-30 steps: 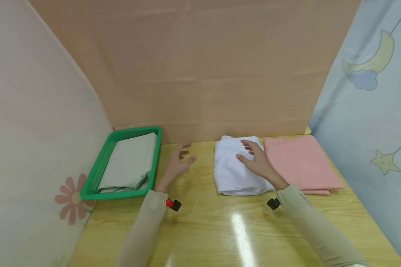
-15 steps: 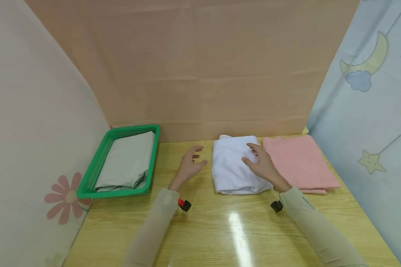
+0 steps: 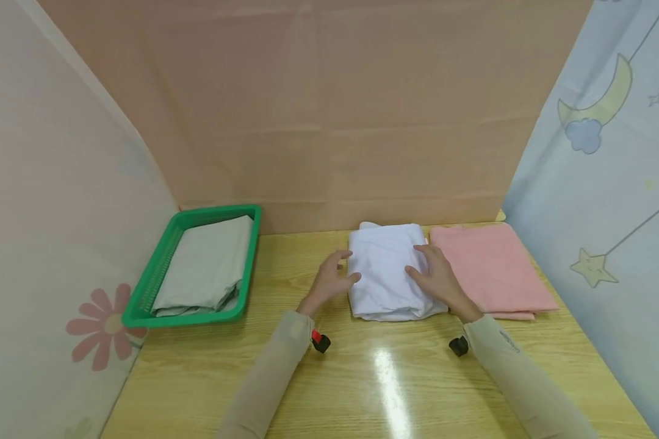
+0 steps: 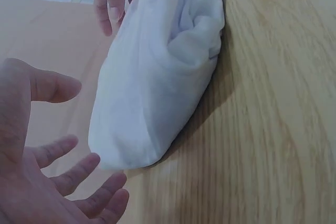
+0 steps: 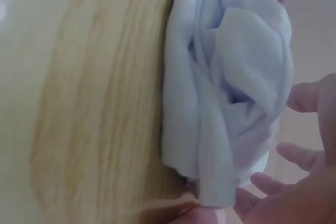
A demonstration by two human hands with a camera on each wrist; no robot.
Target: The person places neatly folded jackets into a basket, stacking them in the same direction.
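A folded white cloth (image 3: 387,274) lies on the wooden table, its loose layered edge facing the person. At its left edge is my left hand (image 3: 331,280), thumb and fingers spread apart. My right hand (image 3: 438,279) hovers over the cloth's right side, fingers bent a little and spread. In the left wrist view the left fingers (image 4: 79,174) come right up to the end of the white cloth (image 4: 142,87). The right wrist view has the right hand (image 5: 310,166) beside the bunched folds of the cloth (image 5: 226,87). Neither hand grips anything.
A folded pink cloth (image 3: 491,265) lies just right of the white one. On the left stands a green basket (image 3: 132,314) with a folded pale grey-green cloth (image 3: 205,262) inside. A tan backdrop (image 3: 318,122) closes off the table's (image 3: 318,390) back.
My left hand has moved right, from beside the basket to the white cloth's left edge. My right hand has shifted slightly right and lower over the cloth. The cloths stay in place.
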